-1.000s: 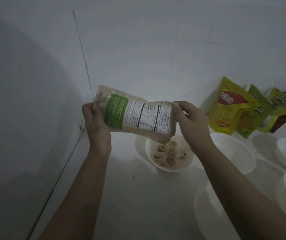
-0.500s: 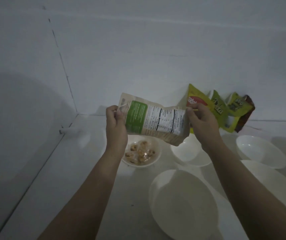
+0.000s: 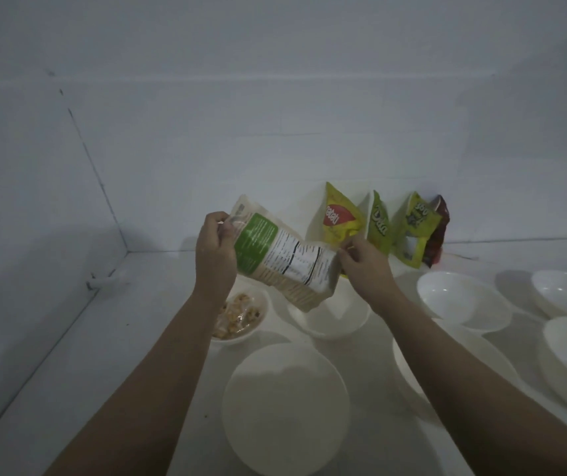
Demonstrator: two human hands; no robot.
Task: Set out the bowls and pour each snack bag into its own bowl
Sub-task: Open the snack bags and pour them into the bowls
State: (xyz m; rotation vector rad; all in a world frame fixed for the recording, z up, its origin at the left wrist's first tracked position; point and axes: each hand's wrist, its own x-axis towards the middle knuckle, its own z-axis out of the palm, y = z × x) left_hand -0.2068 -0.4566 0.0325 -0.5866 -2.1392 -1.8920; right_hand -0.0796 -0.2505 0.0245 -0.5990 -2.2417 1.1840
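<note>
Since a second ago: I see the bag has come off the snack bowl and now hangs over the next bowl along.
Bag: the cream and green bag (image 3: 284,257) is up in the air, held sideways, its low corner over the empty bowl (image 3: 330,321).
Left hand: my left hand (image 3: 215,250) pinches the top end of the bag, fingers closed on it.
Right hand: my right hand (image 3: 364,266) grips the other end, fingers closed on the edge.
Snack bowl: the small bowl (image 3: 241,316) by my left wrist has snacks in it (so I think that pour is done).
Other bags: yellow (image 3: 342,218), green ones and a dark red one lean on the back wall, not yet poured.
Other bowls: white bowls wait on the counter (image 3: 110,389), all empty.
Next, I think: put this bag down, pick a new one.
</note>
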